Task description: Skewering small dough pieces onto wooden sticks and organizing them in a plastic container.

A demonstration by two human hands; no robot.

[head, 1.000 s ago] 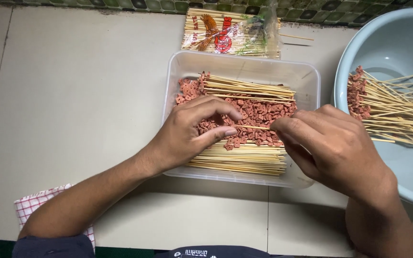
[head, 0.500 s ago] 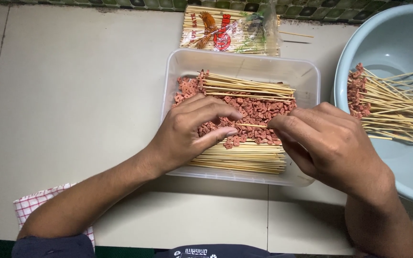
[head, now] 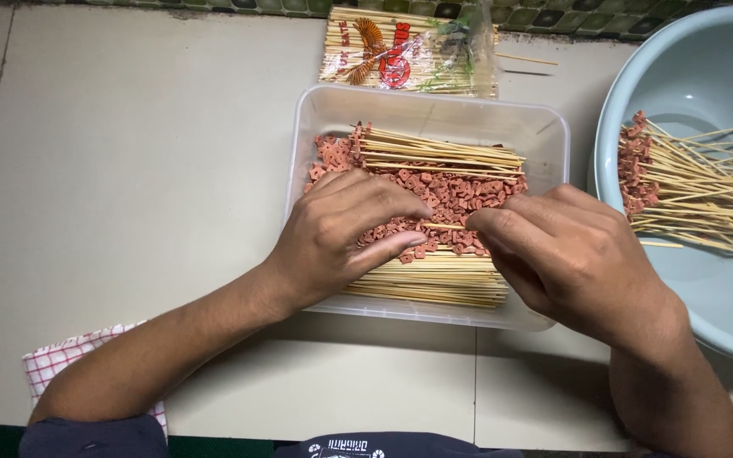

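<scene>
A clear plastic tray point(head: 434, 106) holds small pink meat pieces point(head: 460, 191) between two bundles of bamboo skewers, one at the back point(head: 443, 153) and one at the front point(head: 434, 284). My left hand point(head: 345, 233) rests over the meat, fingertips pinched on a piece at the tip of a thin skewer point(head: 444, 226). My right hand point(head: 566, 254) pinches the other end of that skewer above the tray's right half.
A pale blue basin point(head: 706, 76) at the right holds several skewers with meat threaded on them point(head: 689, 191). A printed bag of skewers point(head: 409, 51) lies behind the tray. A red-checked cloth point(head: 65, 365) sits at the lower left. All rest on a beige tiled counter point(head: 129, 153).
Both hands stay over the tray, with only small finger movement on the skewer.
</scene>
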